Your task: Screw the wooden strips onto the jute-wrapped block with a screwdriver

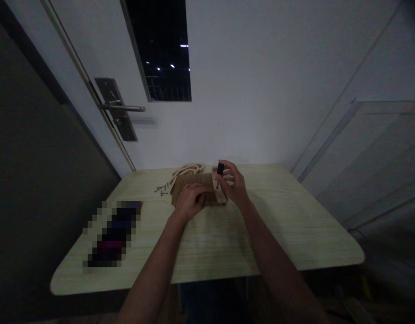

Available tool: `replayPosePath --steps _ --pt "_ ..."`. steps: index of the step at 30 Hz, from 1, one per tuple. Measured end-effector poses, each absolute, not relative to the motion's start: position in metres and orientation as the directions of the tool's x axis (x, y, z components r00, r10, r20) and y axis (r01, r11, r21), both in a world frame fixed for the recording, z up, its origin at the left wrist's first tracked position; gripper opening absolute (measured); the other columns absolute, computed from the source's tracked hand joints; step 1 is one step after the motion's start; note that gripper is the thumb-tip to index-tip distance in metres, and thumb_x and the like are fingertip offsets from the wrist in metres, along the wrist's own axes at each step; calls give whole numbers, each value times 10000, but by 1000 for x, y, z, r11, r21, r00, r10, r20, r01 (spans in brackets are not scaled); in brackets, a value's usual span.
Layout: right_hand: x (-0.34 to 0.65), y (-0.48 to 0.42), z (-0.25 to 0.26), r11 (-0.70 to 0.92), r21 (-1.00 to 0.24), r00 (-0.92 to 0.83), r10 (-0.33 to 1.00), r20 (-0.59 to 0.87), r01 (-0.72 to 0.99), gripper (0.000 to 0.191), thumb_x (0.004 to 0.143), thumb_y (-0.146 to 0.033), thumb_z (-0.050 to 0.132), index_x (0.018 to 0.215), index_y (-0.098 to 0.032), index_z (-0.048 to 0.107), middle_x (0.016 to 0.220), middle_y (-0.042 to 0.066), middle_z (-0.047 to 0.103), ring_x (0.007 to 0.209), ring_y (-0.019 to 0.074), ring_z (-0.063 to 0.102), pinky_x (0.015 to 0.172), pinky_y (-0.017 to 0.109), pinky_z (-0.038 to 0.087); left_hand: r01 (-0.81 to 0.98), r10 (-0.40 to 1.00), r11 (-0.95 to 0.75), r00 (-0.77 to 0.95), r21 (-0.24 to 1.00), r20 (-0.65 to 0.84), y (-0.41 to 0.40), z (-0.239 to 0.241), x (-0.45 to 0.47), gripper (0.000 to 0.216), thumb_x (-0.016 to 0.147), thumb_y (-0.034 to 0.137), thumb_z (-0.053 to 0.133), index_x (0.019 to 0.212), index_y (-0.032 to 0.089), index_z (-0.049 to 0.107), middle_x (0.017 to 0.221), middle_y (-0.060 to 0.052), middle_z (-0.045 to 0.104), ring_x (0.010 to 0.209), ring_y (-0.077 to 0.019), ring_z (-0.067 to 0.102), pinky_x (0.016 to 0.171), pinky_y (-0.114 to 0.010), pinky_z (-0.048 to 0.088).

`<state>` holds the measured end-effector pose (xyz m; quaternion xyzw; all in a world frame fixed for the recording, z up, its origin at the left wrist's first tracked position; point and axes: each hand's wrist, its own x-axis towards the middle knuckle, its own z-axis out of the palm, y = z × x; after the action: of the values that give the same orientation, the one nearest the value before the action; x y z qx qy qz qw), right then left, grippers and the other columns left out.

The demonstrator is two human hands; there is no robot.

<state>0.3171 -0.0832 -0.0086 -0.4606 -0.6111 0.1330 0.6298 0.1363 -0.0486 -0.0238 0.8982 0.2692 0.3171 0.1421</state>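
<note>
**Right hand (235,185) pinches the tool (220,168) over the strip (221,196)!**

And here we are at the table (295,220): the right hand's thumb and fingertips are clamped on the tool's black grip, held near upright, its thin shaft pointing down at the pale strip. Does the tip touch? Too small to tell! The strip lies across the right end of the brown board (194,177), near the table's far edge. Over to the left hand (190,201), lying on the board, fingers reaching toward the strip; whether they grip it, I cannot tell. Just left of the board, loose screws (162,189); behind it, curved pieces (189,169)!
</note>
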Motion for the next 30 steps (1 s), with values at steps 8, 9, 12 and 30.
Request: replayPosePath --steps 8,9,12,30 --pt "317 -83 -9 567 -737 190 730 656 367 378 856 -375 581 1223 -304 530 1133 53 608 842 151 631 625 275 586 391 571 -817 650 423 502 -49 -24 136 322 819 93 506 1016 244 713 956 -36 703 937 -201 629 867 -358 464" --pt "317 -82 -10 566 -730 208 717 665 384 380 840 -373 602 1208 -304 540 1120 50 603 821 144 620 600 260 579 390 568 -819 651 420 503 -49 -23 136 327 814 90 510 1019 245 711 955 -35 703 935 -201 630 866 -359 465" --pt "317 -82 -11 567 -713 223 696 682 412 388 816 -369 631 1190 -307 551 1090 42 594 807 136 605 586 244 572 391 568 -819 650 419 505 -49 -23 136 336 804 82 515 1025 244 710 955 -37 704 939 -203 630 870 -362 464" --pt "316 -84 -9 590 -699 193 692 695 404 345 854 -355 583 1189 -295 528 1155 53 586 882 151 610 655 275 585 384 566 -821 648 422 510 -48 -23 136 325 810 84 505 1007 236 715 963 -38 710 945 -199 632 874 -354 464"
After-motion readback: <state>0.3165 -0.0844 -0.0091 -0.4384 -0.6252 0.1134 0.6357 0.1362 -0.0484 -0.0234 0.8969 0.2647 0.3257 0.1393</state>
